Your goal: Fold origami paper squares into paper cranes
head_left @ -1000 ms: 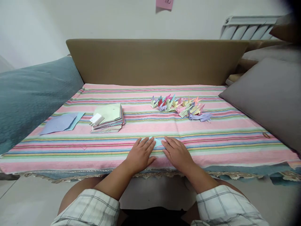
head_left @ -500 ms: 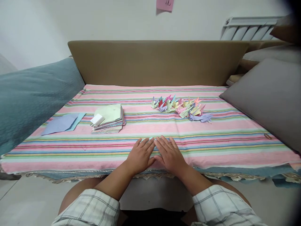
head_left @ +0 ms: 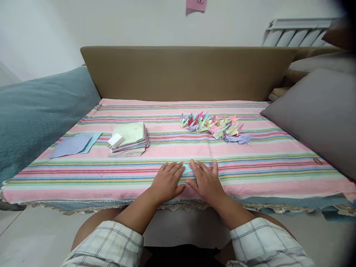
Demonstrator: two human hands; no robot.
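Observation:
A small light-blue piece of paper lies on the striped cloth, mostly covered by my hands. My left hand rests flat over its left part, fingers stretched forward and holding nothing. My right hand lies palm down at the paper's right end, fingers spread. Farther off to the right stand several folded paper cranes in many colours, grouped close together. On the left is a stack of coloured paper with a white plug adapter on top.
Purple paper and light-blue paper overlap at the far left. A blue cushion borders the left side, a grey pillow the right. The brown backrest rises behind. A small brown object lies near the pillow.
My right hand has slid a little to the right and its fingers have spread, uncovering more of the light-blue paper. My left hand has hardly moved.

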